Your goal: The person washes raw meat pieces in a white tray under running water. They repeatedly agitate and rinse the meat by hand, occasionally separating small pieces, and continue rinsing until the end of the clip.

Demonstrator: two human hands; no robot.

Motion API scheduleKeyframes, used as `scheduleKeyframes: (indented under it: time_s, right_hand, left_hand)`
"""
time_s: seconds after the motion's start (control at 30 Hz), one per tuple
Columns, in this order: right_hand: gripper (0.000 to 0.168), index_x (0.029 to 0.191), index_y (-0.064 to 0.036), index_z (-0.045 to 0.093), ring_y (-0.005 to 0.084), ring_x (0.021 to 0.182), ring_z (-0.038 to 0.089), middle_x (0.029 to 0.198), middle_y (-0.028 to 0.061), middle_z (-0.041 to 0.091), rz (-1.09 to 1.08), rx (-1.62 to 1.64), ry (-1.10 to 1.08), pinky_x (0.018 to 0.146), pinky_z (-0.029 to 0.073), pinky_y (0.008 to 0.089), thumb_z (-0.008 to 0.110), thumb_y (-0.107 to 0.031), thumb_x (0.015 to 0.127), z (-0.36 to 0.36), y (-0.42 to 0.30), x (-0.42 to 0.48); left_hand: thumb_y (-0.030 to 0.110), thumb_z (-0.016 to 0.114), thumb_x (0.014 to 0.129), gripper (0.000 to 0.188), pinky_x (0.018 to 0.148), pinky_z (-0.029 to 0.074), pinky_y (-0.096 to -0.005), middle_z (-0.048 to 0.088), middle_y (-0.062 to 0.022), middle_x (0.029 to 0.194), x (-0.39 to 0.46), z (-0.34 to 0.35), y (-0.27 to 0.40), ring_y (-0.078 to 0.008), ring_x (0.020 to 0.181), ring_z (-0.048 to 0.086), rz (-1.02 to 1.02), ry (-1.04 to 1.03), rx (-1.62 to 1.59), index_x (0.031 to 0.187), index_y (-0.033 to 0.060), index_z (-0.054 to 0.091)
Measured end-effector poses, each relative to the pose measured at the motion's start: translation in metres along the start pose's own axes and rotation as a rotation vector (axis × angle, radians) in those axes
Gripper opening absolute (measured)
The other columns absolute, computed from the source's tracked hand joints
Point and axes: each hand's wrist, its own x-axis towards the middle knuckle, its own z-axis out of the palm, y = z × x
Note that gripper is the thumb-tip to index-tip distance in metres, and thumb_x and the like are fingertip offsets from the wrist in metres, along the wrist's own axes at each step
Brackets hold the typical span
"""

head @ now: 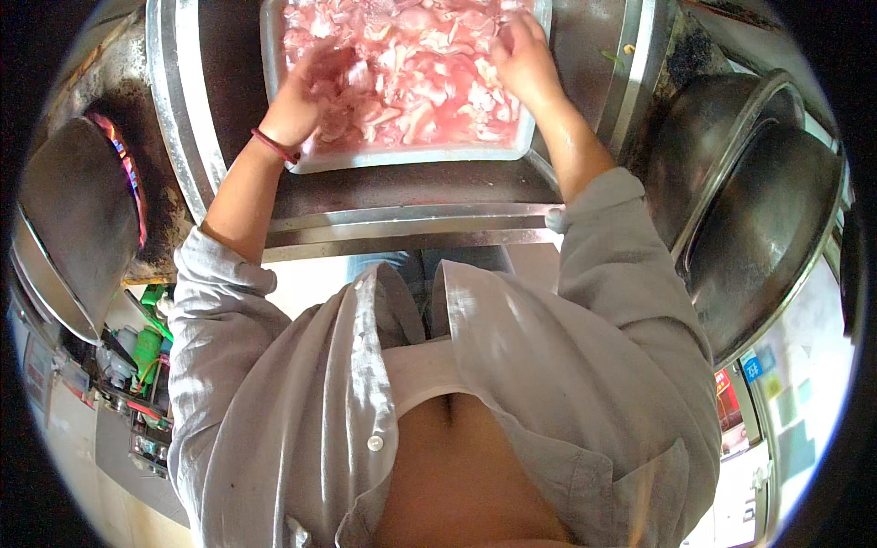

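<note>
Many pale pink pieces of raw meat [425,82], possibly chicken, lie in reddish liquid inside a white plastic tub [411,159]. My left hand [301,99] reaches over the tub's left side, with a dark red band around the wrist. Its fingers are blurred and partly sunk among the meat, so any grip is hidden. At the tub's right side, my right hand [526,65] touches the meat near the rim with bent, blurred fingertips. Whether it holds a piece does not show.
The tub stands in a metal sink [411,185] with a raised steel front edge [411,222]. Large dark woks [760,233] lean at the right. Another wok [79,219] stands at the left, above shelving with green bottles [146,353]. A green scrap [612,57] lies by the right rim.
</note>
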Motion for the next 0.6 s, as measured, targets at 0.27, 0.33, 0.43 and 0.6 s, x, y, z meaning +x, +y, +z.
scheduleKeyframes:
  time_s: [0.27,0.33,0.43,0.6]
  right_hand:
    - [0.031,0.103,-0.006,0.059,0.0256,0.096,0.056,0.109,0.0112,0.056,0.556,0.721,-0.500,0.081,0.045,0.0375,0.057,-0.027,0.081,0.027,-0.026,0.071]
    - [0.029,0.102,-0.006,0.059,0.0259,0.095,0.056,0.108,0.0110,0.057,0.513,0.759,-0.634,0.080,0.045,0.0376,0.058,-0.026,0.080,0.032,-0.033,0.076]
    - [0.027,0.099,-0.007,0.060,0.0263,0.093,0.057,0.105,0.0106,0.058,0.441,0.774,-0.751,0.079,0.046,0.0376,0.059,-0.024,0.079,0.040,-0.036,0.082]
    - [0.022,0.095,-0.007,0.061,0.0269,0.091,0.058,0.101,0.0101,0.060,0.181,0.661,-0.927,0.078,0.046,0.0378,0.061,-0.021,0.077,0.056,-0.042,0.066]
  left_hand:
    - [0.036,0.064,0.075,0.063,0.080,0.046,-0.0347,0.054,-0.0154,0.108,0.087,-0.013,-0.066,-0.0280,0.095,0.055,-0.117,0.462,0.586,0.124,0.0045,0.043]
    - [0.021,0.066,0.073,0.061,0.085,0.043,-0.0338,0.051,-0.0143,0.114,0.113,-0.010,-0.033,-0.0262,0.103,0.050,-0.358,0.280,0.189,0.126,0.0040,0.041]
    - [0.018,0.067,0.072,0.052,0.077,0.041,-0.0307,0.051,-0.0102,0.108,0.143,-0.003,-0.035,-0.0208,0.096,0.048,-0.540,-0.005,-0.205,0.118,0.0034,0.046]
    - [0.040,0.066,0.073,0.052,0.067,0.047,-0.0307,0.061,-0.0086,0.090,0.095,0.007,-0.023,-0.0163,0.079,0.057,-0.377,-0.295,0.148,0.102,-0.0020,0.057]
